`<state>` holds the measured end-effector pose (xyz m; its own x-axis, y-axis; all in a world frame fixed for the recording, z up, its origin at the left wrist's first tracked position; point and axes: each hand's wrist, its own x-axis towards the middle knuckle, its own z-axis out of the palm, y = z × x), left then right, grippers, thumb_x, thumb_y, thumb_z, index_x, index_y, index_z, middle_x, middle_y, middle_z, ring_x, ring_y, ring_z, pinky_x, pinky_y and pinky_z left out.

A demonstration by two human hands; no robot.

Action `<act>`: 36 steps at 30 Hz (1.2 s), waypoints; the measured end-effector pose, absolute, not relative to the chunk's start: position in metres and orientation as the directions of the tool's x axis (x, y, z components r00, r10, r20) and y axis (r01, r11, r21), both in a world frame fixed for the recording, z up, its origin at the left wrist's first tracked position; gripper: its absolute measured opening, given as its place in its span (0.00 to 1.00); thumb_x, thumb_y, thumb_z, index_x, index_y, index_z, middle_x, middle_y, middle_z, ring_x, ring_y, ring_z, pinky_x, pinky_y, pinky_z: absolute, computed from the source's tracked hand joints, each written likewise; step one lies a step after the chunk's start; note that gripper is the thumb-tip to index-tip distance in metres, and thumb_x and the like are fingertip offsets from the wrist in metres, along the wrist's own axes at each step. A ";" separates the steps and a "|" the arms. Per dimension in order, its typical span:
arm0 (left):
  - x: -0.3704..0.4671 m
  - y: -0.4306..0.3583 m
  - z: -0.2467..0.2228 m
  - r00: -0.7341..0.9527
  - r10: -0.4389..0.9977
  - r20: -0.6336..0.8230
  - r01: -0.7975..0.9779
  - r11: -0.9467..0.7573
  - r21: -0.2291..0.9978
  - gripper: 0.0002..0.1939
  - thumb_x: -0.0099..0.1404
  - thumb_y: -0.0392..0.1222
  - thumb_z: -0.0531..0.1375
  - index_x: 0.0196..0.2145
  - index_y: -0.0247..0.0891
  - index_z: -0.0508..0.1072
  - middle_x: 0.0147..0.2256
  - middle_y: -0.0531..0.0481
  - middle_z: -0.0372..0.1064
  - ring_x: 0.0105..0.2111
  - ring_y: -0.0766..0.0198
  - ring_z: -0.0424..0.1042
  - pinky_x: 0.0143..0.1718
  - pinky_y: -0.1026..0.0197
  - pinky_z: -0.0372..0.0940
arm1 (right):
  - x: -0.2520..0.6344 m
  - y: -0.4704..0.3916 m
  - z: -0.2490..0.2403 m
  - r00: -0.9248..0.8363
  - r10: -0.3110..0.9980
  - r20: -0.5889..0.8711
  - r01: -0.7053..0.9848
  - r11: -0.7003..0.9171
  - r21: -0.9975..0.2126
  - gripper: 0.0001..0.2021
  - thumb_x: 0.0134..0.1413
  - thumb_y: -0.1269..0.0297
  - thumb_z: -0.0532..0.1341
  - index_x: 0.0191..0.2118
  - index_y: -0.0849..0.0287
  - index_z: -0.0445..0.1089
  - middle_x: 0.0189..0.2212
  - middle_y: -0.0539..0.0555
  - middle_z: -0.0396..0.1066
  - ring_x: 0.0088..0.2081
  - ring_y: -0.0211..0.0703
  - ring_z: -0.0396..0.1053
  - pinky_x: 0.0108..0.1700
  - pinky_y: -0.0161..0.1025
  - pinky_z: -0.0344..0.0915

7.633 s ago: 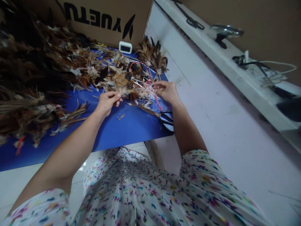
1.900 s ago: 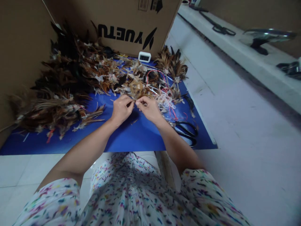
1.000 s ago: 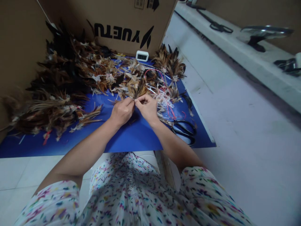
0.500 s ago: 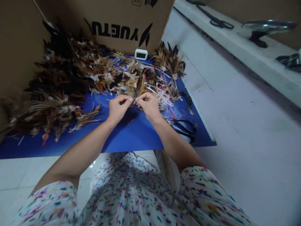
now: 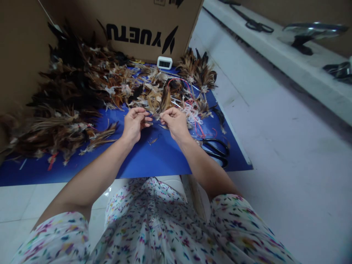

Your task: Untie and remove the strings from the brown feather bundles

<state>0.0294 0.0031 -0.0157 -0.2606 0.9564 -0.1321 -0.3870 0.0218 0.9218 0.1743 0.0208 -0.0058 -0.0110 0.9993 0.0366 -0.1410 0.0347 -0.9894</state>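
Over the blue tabletop (image 5: 154, 161), my left hand (image 5: 134, 124) has its fingers apart, and I see nothing held in it. My right hand (image 5: 173, 121) is closed in a pinch on a small tuft of brown feathers (image 5: 165, 99) rising from the fingertips. Where the tuft ends among the loose feathers behind is hard to make out. Small feather scraps (image 5: 153, 140) lie below and between the hands. A tangle of white and pink string (image 5: 192, 112) is just right of my right hand. Black-handled scissors (image 5: 216, 149) rest beside my right forearm.
Heaped brown and black feather bundles (image 5: 71, 88) cover the left and back of the table. Upright feather bunches (image 5: 198, 71) stand at back right. A small white digital timer (image 5: 164, 63) sits before the cardboard box (image 5: 137, 16). More scissors (image 5: 258, 26) lie on a ledge (image 5: 275, 44).
My left hand has let go, moved left away from my right fingertips and spread its fingers. My right hand stays almost in place. Feather scraps now show more plainly on the table.
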 end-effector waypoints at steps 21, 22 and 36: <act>0.032 0.000 -0.022 -0.049 0.994 0.097 -0.244 -0.106 0.964 0.20 0.42 0.54 0.77 0.29 0.39 0.80 0.20 0.54 0.69 0.20 0.70 0.65 0.19 0.67 0.58 | 0.177 0.019 -0.005 -0.186 0.980 -0.073 -0.273 -0.123 -0.954 0.11 0.42 0.67 0.69 0.22 0.57 0.65 0.16 0.42 0.66 0.21 0.29 0.63 0.27 0.30 0.62; 0.032 0.000 -0.022 -0.051 0.994 0.095 -0.242 -0.105 0.965 0.20 0.42 0.54 0.77 0.29 0.39 0.80 0.20 0.54 0.69 0.19 0.70 0.64 0.19 0.67 0.57 | 0.177 0.019 -0.005 -0.193 0.978 -0.077 -0.269 -0.128 -0.955 0.11 0.42 0.67 0.70 0.22 0.57 0.65 0.16 0.42 0.66 0.21 0.29 0.63 0.27 0.31 0.62; 0.033 0.000 -0.022 -0.080 0.992 0.095 -0.238 -0.112 0.965 0.19 0.45 0.52 0.76 0.28 0.39 0.77 0.18 0.56 0.66 0.17 0.72 0.62 0.17 0.68 0.56 | 0.177 0.019 -0.006 -0.250 0.962 -0.108 -0.256 -0.173 -0.951 0.14 0.39 0.64 0.73 0.21 0.58 0.66 0.15 0.44 0.66 0.20 0.30 0.62 0.26 0.31 0.60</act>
<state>0.0334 -0.0001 -0.0222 -0.0798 0.9922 0.0954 -0.2377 -0.1119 0.9649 0.1775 0.0190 -0.0064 -0.2503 0.9621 -0.1082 -0.2559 -0.1735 -0.9510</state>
